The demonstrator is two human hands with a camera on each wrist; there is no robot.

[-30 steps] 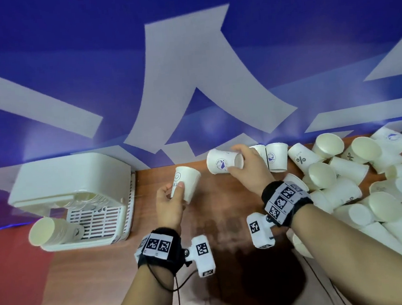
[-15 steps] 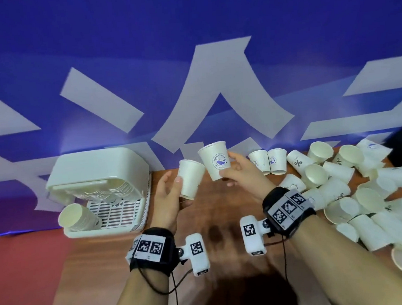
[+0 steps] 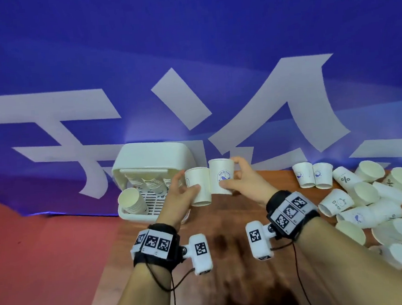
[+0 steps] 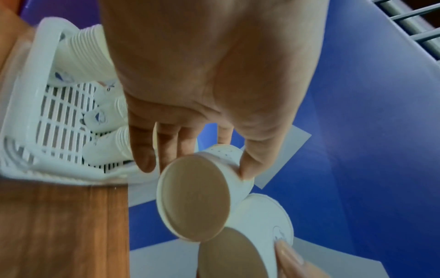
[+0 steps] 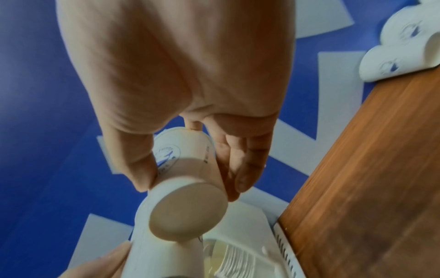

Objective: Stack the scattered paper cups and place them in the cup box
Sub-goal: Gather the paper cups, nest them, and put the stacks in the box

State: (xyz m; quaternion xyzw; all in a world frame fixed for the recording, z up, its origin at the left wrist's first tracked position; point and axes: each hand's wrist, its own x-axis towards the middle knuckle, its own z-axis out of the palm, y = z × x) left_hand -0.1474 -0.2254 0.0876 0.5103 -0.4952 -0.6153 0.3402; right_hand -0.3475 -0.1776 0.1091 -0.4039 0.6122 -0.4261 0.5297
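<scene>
My left hand (image 3: 182,192) grips a plain white paper cup (image 3: 198,188) upright, above the table's far left part. My right hand (image 3: 239,183) grips a white cup with a blue logo (image 3: 222,179), upright and touching the plain one on its right. From the left wrist, both cup bottoms show: the plain cup (image 4: 194,205) between thumb and fingers, the logo cup (image 4: 250,244) just below. In the right wrist view the logo cup (image 5: 188,180) sits between thumb and fingers. The white cup box (image 3: 152,156) stands behind my left hand, with stacked cups (image 3: 133,202) lying in it.
Many loose white paper cups (image 3: 367,199) lie scattered over the right side of the wooden table (image 3: 227,258). Two cups (image 3: 313,174) stand at the far edge. A blue wall with white characters (image 3: 189,81) rises behind. Red floor (image 3: 47,260) lies to the left.
My right hand lifted the logo cup, turned it upright and carried it left until it touches the plain cup in my left hand. Both hands rose toward the cup box.
</scene>
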